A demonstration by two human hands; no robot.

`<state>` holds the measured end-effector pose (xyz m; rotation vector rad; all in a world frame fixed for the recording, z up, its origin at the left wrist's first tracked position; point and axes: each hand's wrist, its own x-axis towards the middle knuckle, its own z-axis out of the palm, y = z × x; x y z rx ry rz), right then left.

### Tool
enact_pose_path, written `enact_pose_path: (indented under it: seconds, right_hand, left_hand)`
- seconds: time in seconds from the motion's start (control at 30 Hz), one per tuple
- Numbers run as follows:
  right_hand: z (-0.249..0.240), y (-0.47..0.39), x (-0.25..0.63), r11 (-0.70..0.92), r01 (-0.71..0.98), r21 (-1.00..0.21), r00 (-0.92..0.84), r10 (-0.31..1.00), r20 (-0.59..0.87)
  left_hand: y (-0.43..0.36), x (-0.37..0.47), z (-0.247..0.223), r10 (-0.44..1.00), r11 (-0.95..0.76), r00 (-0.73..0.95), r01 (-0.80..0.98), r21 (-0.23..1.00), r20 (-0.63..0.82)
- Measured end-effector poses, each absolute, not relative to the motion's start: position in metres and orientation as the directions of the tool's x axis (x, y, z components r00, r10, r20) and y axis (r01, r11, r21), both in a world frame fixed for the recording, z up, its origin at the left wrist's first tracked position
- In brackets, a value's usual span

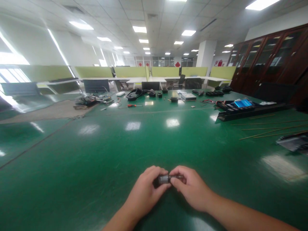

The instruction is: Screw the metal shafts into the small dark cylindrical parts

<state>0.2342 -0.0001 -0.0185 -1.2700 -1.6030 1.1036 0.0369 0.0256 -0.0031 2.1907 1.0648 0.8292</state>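
Observation:
A small grey cylindrical part [164, 179] with a narrower dark end [178, 176] lies level between my two hands, close to the near side of the table. My left hand [146, 190] is closed round its thick left end, thumb below and fingers above. With thumb and fingertips, my right hand [192, 187] pinches the thin right end. My fingers cover part of both ends, so I cannot make out exactly what the piece is. Under my hands is the glossy green tabletop [115, 150].
An orange-handled screwdriver [132, 105] lies farther back. Electronic parts [92, 100] are heaped at the far left. A long black channel [243, 112] and several thin rods [269, 131] lie to the right. A white box [189, 96] sits at the back.

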Motion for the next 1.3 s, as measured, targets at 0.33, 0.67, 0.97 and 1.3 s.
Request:
enact_pose_path:
  seconds: [0.33, 0.67, 0.97, 1.3]
  right_hand:
    - [-0.02, 0.0005, 0.2344, 0.107, 0.3, -0.948, -0.168, 0.984, 0.058]
    - [-0.0198, -0.0002, 0.2337, 0.109, 0.282, -0.953, -0.168, 0.984, 0.063]
    - [-0.0211, 0.0006, 0.2343, 0.102, 0.294, -0.95, -0.163, 0.985, 0.055]
    - [-0.0203, 0.0003, 0.2343, 0.109, 0.293, -0.95, -0.162, 0.985, 0.063]
  left_hand:
    - [0.027, 0.0377, -0.003, 0.82, -0.532, 0.503, 0.489, 0.691, 0.275]
    - [0.0248, 0.0382, -0.0003, 0.829, -0.516, 0.498, 0.507, 0.691, 0.254]
    - [0.0251, 0.0375, -0.0005, 0.824, -0.526, 0.502, 0.506, 0.684, 0.262]
    - [0.0241, 0.0371, -0.0004, 0.824, -0.528, 0.499, 0.503, 0.684, 0.268]
